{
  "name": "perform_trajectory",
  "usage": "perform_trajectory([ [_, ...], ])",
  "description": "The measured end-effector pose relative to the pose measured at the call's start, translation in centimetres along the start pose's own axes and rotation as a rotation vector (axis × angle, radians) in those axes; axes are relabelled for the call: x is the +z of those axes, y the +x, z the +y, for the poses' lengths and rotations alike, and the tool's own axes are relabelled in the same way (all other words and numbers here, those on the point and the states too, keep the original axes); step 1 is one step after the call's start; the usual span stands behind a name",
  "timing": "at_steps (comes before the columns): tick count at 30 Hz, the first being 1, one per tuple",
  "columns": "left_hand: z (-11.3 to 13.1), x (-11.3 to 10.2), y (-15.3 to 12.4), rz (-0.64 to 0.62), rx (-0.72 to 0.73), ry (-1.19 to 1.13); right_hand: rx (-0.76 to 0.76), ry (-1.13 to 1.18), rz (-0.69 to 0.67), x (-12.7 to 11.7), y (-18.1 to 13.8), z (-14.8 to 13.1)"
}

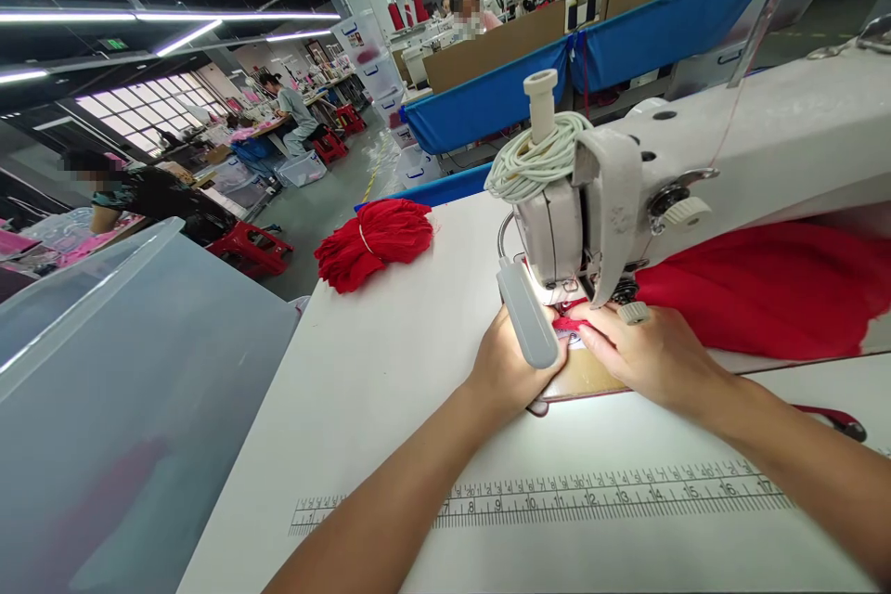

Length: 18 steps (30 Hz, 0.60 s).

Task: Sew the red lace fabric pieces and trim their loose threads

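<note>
A white sewing machine (696, 139) stands over the work, with a coil of pale cord round a post on its head. Under its needle area lies a small piece of red fabric (572, 324). My right hand (654, 348) pinches this fabric from the right, thumb and fingers close together. My left hand (505, 362) is at the fabric's left side, closed at its edge; a grey lamp (529, 316) hides most of its fingers. A large spread of red cloth (766, 292) lies behind my right hand, beneath the machine arm.
A tied bundle of red fabric (376, 241) lies on the white table (390, 390) at the far left. A printed ruler (529, 503) runs along the front. Red-handled snips (839, 422) lie partly behind my right forearm. A translucent bin (132, 390) stands left; people sit farther off.
</note>
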<state>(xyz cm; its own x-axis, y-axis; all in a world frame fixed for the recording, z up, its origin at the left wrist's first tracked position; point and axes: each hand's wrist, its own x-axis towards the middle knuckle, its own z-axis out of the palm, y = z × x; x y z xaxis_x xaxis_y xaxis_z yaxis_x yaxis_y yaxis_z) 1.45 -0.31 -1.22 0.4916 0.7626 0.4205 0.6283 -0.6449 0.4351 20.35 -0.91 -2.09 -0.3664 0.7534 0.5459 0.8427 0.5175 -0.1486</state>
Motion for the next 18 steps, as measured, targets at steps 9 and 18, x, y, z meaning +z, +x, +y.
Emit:
perform_trajectory([
  [9, -0.06, -0.26, 0.10, 0.053, 0.065, 0.032, -0.076, -0.036, 0.027, -0.15, -0.07, -0.10],
  [18, -0.24, -0.29, 0.23, 0.005, 0.011, -0.107, -0.179, -0.038, 0.021, -0.74, 0.53, -0.60],
])
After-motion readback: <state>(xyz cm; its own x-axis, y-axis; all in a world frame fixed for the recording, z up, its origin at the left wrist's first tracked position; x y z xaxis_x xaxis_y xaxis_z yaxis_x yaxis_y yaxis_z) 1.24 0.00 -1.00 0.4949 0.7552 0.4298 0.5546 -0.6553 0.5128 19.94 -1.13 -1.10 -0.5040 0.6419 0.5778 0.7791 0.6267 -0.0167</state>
